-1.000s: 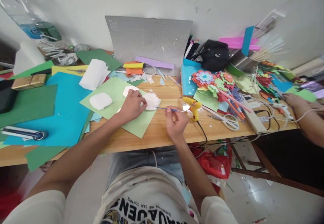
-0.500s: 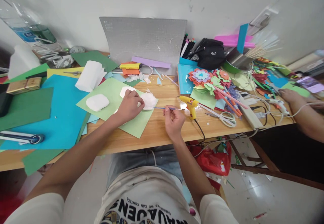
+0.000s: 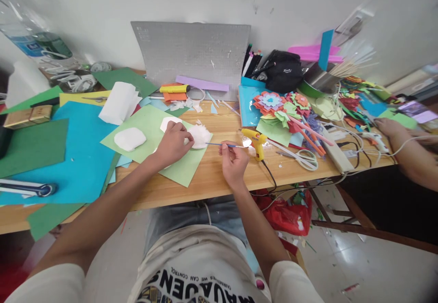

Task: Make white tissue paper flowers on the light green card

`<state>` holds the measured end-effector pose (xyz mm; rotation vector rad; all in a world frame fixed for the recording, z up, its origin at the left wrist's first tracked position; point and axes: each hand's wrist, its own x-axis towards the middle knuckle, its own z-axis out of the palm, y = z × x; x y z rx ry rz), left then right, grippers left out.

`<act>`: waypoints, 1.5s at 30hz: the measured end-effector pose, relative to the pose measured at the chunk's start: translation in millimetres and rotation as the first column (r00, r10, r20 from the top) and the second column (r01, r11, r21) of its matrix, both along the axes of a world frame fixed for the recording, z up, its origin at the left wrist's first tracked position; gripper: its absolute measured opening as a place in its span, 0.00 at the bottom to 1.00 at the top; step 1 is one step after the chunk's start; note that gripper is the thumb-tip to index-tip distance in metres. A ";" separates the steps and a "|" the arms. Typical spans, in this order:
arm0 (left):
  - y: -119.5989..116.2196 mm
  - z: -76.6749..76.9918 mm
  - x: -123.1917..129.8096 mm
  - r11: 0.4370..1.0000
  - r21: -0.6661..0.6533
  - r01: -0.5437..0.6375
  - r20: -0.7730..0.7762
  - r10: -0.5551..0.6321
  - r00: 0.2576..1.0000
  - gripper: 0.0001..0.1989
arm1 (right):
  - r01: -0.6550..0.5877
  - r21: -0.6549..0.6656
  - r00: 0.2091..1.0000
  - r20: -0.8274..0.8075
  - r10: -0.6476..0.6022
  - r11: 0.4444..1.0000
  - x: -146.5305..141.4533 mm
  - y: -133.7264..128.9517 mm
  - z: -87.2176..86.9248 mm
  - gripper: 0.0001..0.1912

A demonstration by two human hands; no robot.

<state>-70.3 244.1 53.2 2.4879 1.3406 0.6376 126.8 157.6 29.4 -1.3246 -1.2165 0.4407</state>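
Note:
My left hand (image 3: 174, 144) is closed at the left edge of a fringed white paper piece (image 3: 200, 135), pinching it over a light green sheet (image 3: 186, 168). Between the thumb and fingers of my right hand (image 3: 234, 162) is a thin blue paintbrush (image 3: 222, 145), held almost level. Its left end meets the lower right edge of the fringed paper; whether it presses on it, I cannot tell. A rounded white paper piece (image 3: 130, 139) lies on the left part of the green sheet. Another white piece (image 3: 168, 123) is partly hidden behind my left hand.
A yellow glue gun (image 3: 256, 142) lies right of my right hand, with scissors (image 3: 307, 160) beyond it. Paper flowers (image 3: 270, 103) sit behind. Blue paper (image 3: 78, 152) and a stapler (image 3: 29, 188) are at left. Another person's hand (image 3: 392, 127) rests far right near cables.
The whole view has shifted slightly. Both hands keep nearly the same pose, with the paintbrush still at the edge of the fringed white paper.

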 end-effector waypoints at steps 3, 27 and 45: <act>-2.8 4.1 1.8 1.000 -0.002 0.005 0.022 -0.005 1.000 0.10 | 0.022 0.001 0.999 -0.023 -0.022 1.000 1.5 2.6 -3.0 0.14; 1.5 11.7 14.6 0.995 -0.020 0.099 -0.003 -0.099 0.995 0.08 | -0.024 0.005 1.000 0.015 0.024 1.000 -1.1 0.7 2.7 0.12; 12.2 23.3 33.3 0.982 -0.037 0.187 -0.040 -0.189 0.981 0.08 | 0.028 -0.012 0.990 -0.138 -0.029 1.000 -0.7 5.4 -4.3 0.12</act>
